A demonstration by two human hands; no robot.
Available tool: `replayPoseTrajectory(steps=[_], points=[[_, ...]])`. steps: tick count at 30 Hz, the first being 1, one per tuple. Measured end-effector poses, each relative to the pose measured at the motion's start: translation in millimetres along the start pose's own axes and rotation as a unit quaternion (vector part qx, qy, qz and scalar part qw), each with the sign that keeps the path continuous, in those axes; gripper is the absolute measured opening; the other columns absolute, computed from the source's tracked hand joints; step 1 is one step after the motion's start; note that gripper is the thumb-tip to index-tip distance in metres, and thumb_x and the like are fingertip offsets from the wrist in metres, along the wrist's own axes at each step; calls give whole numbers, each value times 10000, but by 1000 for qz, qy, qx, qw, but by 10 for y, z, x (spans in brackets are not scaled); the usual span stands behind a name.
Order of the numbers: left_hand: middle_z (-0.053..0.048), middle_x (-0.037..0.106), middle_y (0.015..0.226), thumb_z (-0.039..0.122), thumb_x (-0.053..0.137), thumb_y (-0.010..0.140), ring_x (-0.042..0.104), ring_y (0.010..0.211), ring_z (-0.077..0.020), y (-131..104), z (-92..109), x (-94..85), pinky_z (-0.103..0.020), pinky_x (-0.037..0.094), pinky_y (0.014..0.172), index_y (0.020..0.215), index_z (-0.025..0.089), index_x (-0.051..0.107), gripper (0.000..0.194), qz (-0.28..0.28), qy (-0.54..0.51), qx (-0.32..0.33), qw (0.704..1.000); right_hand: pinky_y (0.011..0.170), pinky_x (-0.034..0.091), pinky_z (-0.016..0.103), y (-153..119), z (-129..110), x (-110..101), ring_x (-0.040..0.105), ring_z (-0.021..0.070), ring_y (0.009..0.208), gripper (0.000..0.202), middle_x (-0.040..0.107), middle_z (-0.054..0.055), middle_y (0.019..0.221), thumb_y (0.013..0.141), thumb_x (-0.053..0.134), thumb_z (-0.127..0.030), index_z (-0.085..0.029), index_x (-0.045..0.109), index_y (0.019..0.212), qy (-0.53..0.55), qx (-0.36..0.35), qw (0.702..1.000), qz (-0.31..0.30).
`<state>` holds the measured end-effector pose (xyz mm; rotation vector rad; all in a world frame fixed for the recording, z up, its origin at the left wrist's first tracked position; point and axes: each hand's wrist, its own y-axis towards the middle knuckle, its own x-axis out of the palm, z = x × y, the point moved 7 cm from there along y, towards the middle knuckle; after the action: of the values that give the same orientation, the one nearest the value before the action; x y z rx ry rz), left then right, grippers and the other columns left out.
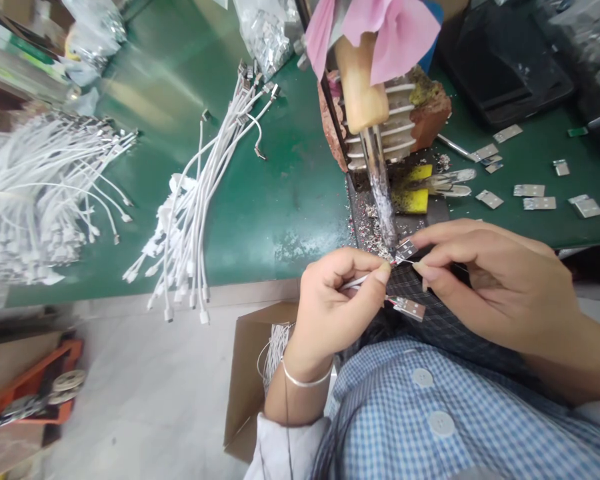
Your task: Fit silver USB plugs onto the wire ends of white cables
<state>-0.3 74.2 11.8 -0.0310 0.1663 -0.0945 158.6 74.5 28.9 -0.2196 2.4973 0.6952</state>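
Note:
My left hand (343,293) pinches a white cable (356,282) between thumb and fingers, its thin bare-ended wires pointing right. Below that thumb a metal USB connector (409,309) hangs on fine red and white wires. My right hand (500,287) is closed in a pinch on thin solder wire (404,261). A second USB connector (407,250) lies against its upper fingertip; whether the fingers grip it I cannot tell. The soldering iron (380,180), wooden handle up, is fixed above with its tip down where wires and connector meet.
Bundled white cables (207,180) lie left on the green table (300,193), beside a larger pile (40,193). Loose metal connectors (539,203) and a black phone (505,63) are at right. A yellow sponge (417,200) sits behind the iron. A cardboard box (245,380) stands below.

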Motion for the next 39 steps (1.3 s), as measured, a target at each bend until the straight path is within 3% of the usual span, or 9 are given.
replayPoseTrajectory(steps=[11,27,39], points=[[24,594,555,216,671,863,467,465,-62,-31,12,-16,-172,375,429,743,171,674,128,3,7,10,1000,775,592,286,8,-12,-1,710,178,909,148,691,30,818,865,597,-99,-234,564,813,16,-17,1000,6],[11,617,578,202,661,845,483,473,-78,-51,-13,-7,-198,416,447,722,176,670,126,-18,39,-2,999,775,602,292,-18,-30,37,713,183,895,155,708,35,912,841,592,-93,-243,557,822,10,-15,1000,-26],[-1,662,636,182,652,853,540,519,-81,-28,84,11,-192,447,483,737,169,667,118,-3,83,64,995,782,597,306,28,-17,22,695,181,915,117,696,56,960,875,599,-123,-237,576,863,-14,-23,1000,-6]])
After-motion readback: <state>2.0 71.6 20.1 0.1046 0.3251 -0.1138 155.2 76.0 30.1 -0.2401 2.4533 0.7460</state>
